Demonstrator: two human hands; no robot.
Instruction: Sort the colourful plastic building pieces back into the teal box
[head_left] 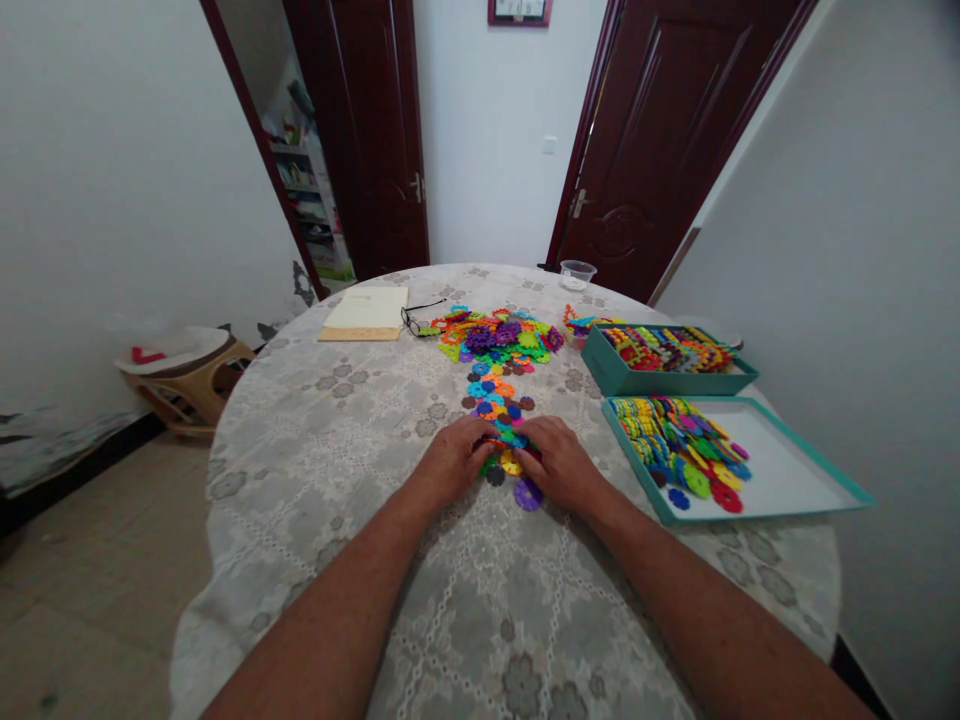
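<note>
Both hands rest close together over a scatter of small colourful notched plastic discs on the table. Curled inward, my left hand (454,455) has its thumb and fingers closed at the discs' left edge. Opposite it, my right hand (559,462) is closed over discs on the right. The fingers partly hide the pieces in them. Between and below the hands lie a yellow disc (511,463), a black disc (496,475) and a purple disc (528,493). A trail of discs (491,388) runs back to a larger heap of plastic pieces (502,335).
On the right stand a green box (667,378) of stacked discs and its shallow lid (802,470) with more discs. A notebook (365,310) and glasses (412,322) lie at the back left. A clear tub (577,274) sits near the far edge of the cloth-covered table (300,480).
</note>
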